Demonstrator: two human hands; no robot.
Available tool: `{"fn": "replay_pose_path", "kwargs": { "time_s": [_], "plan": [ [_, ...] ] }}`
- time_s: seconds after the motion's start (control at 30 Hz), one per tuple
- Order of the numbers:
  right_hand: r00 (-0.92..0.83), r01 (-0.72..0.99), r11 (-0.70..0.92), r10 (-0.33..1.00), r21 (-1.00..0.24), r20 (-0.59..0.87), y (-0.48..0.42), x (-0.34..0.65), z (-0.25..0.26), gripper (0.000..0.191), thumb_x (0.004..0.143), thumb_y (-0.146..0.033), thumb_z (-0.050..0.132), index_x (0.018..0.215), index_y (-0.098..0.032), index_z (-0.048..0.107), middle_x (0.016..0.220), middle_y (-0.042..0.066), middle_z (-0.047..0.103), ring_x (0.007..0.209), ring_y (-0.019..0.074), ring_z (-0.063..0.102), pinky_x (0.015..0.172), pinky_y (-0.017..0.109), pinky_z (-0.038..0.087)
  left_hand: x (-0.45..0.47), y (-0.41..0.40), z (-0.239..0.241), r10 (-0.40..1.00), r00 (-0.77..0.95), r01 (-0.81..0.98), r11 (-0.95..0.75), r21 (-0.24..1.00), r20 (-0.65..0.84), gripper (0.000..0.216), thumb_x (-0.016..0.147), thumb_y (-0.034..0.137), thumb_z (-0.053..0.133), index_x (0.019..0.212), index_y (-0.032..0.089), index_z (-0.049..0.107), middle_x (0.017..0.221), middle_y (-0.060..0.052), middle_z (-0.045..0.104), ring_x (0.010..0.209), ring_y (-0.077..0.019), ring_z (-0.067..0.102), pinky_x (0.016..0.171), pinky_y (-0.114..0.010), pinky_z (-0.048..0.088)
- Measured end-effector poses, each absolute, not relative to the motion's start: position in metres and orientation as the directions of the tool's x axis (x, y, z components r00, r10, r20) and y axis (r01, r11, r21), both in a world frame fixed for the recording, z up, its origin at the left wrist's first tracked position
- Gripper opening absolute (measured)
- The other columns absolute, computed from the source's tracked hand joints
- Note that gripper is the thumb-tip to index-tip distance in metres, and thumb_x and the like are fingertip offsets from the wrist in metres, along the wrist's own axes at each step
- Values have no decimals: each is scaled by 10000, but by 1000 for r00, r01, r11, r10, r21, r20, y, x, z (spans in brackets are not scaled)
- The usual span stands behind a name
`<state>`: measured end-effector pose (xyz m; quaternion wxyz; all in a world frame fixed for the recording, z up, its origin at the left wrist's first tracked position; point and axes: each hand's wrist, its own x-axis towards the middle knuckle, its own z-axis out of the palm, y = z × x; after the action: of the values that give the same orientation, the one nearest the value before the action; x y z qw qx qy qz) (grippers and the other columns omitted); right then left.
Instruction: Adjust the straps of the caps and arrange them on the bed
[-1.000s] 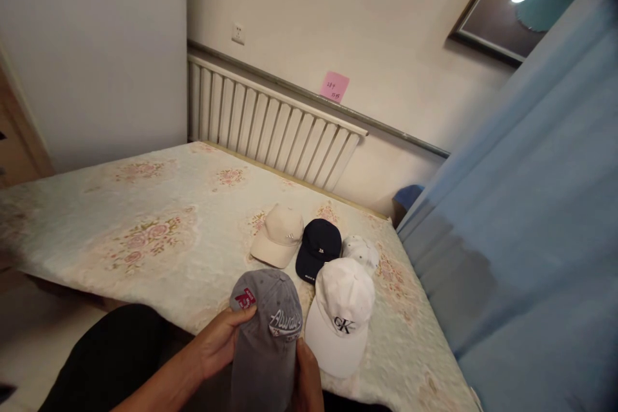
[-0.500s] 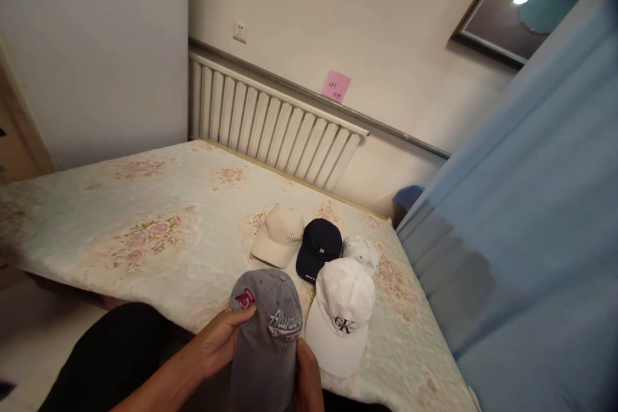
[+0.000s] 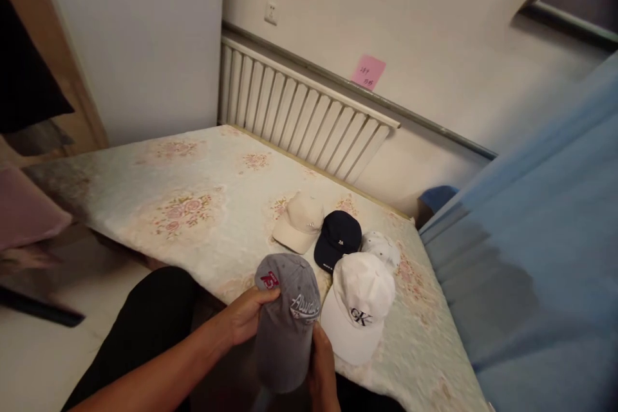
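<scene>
A grey baseball cap point(image 3: 284, 335) with a red patch and white script lettering is held up at the near edge of the bed. My left hand point(image 3: 248, 314) grips its left side, thumb on the front near the patch. On the other side my right hand point(image 3: 322, 360) is closed on the cap's right edge, its fingers partly hidden behind it. Just right of it lies a white cap point(image 3: 362, 302) with black letters. Behind are a navy cap point(image 3: 338, 238), a cream cap point(image 3: 300, 222) and a pale cap point(image 3: 381, 248) partly covered by the white one.
The caps lie on a bed with a floral cover point(image 3: 232, 199). A radiator point(image 3: 299, 116) runs along the wall behind it. A blue curtain point(image 3: 541, 257) hangs at the right. At the far left, pink cloth point(image 3: 29, 209) and a dark garment point(image 3: 26, 71) show.
My view has turned left, so the scene sits further right, and pink cloth and a dark garment have come in at the left. Both hands still hold the grey cap.
</scene>
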<state>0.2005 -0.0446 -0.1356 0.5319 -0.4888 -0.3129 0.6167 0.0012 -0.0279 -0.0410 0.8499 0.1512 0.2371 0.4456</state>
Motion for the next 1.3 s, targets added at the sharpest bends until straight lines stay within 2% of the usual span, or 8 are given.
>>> {"fn": "replay_pose_path", "kwargs": {
  "time_s": [0.13,0.4,0.53,0.73,0.9,1.0,1.13,1.3],
  "plan": [
    [-14,-386,-297,949,-873,-316,-46,201,-131,420,750,-492,642,987,-150,706,989,72,736,921,235,656,840,347,490,2,-31,-39,841,476,-695,540,475,-259,254,712,193,708,938,79,729,861,-160,750,783,-281,705,861,-426,483],
    [-69,-577,-343,925,-741,-374,-56,194,-118,324,698,-404,713,925,-172,722,961,88,746,978,263,664,882,406,494,-11,-32,-37,841,463,-709,540,453,-280,246,701,199,715,917,82,730,813,-158,750,735,-277,708,817,-412,498],
    [-76,-606,-312,938,-732,-337,-60,194,-102,275,697,-360,710,933,-219,724,1014,74,737,993,260,661,923,426,472,-21,-26,-36,842,442,-725,539,429,-310,234,725,197,708,934,93,721,814,-150,751,748,-272,710,836,-415,496],
    [-192,-576,-261,964,-775,-182,-65,193,-70,421,722,-363,673,1122,-232,664,1146,103,686,1032,273,642,928,446,464,-33,-17,-39,767,536,-701,637,321,-354,279,810,298,634,961,73,702,825,-158,749,822,-291,708,877,-428,485],
    [-247,-581,-277,956,-766,-158,-74,188,-60,551,681,-402,681,1191,-201,620,1156,125,676,1043,292,636,886,450,487,-37,-17,-36,732,579,-690,675,262,-361,357,834,337,606,1085,90,666,836,-144,752,896,-303,700,889,-421,483],
    [-220,-562,-269,960,-782,-172,-78,186,-56,592,642,-423,694,1189,-206,625,1132,116,687,1045,295,634,884,433,494,-35,-19,-34,727,598,-675,684,276,-337,380,836,333,607,1123,88,651,853,-148,751,916,-306,695,906,-426,474],
    [-128,-539,-224,975,-812,-184,-85,184,-52,544,662,-495,663,1127,-213,672,1046,96,721,1030,294,639,902,412,494,-30,-23,-31,747,585,-667,664,337,-314,341,821,305,632,1086,95,669,854,-144,752,889,-300,702,908,-423,474],
    [-2,-510,-155,984,-846,-180,-94,184,-54,498,628,-448,728,1073,-228,698,978,74,740,1086,314,606,957,459,459,-26,-28,-28,750,601,-659,661,360,-278,301,823,297,630,1034,91,685,848,-147,751,901,-292,699,910,-413,471]
  ]
}}
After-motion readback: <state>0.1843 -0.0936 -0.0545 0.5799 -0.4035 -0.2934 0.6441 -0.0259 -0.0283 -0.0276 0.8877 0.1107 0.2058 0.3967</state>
